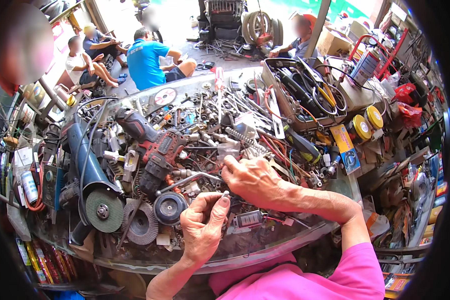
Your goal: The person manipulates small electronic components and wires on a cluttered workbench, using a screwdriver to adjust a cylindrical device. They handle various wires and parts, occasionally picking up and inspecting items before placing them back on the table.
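Note:
My left hand (204,226) is raised over the near edge of a glass-topped table (290,245). Its thumb and forefinger pinch a small light-grey metal piece (225,193), too small to name further. My right hand (255,181) reaches across the heap of loose parts with its fingers curled inward; whatever they may hold is hidden. Just beyond its fingertips lies a small clear plastic bag (228,150). A metal wrench-like rod (195,178) lies left of that hand. Below the right wrist rests a small grey module with wires (248,219).
A red-and-black cordless drill (160,152), a blue angle grinder (87,160) and a black round wheel (170,208) crowd the left side. A tool-filled box (305,117) and yellow-lidded cans (361,127) stand at right. People sit beyond, one in a blue shirt (147,62).

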Demonstrator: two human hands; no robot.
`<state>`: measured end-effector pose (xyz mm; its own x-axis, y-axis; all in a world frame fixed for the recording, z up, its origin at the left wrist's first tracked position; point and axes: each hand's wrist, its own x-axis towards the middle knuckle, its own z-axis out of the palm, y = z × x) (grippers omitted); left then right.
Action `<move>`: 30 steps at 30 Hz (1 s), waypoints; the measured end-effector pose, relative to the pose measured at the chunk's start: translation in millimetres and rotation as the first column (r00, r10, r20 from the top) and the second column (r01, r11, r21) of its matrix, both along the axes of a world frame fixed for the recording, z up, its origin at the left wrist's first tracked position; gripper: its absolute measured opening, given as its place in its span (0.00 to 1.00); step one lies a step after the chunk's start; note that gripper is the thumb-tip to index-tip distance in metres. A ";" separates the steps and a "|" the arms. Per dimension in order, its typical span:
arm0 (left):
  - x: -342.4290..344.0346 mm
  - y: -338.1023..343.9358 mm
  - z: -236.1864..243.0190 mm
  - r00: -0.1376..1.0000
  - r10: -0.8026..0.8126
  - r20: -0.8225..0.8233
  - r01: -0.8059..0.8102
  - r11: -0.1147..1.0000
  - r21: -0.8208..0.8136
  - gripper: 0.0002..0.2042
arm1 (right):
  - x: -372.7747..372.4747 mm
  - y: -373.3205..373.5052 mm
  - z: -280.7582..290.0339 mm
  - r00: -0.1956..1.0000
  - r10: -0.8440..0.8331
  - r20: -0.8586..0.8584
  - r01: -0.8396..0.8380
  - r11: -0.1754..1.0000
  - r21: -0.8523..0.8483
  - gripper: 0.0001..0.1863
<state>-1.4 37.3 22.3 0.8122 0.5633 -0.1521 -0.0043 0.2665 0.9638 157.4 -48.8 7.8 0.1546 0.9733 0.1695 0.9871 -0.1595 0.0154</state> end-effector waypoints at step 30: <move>-6.5 -1.0 -5.8 0.983 -0.184 -0.020 0.185 0.981 0.061 0.06 | -32.2 -55.7 17.9 0.336 0.147 -0.930 0.419 0.861 0.287 0.15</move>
<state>-7.9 36.3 16.4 0.9011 0.4126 -0.1330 0.0526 0.2005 0.9783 125.1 -104.5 25.7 0.6031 0.7784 0.1745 0.2779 0.0001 -0.9606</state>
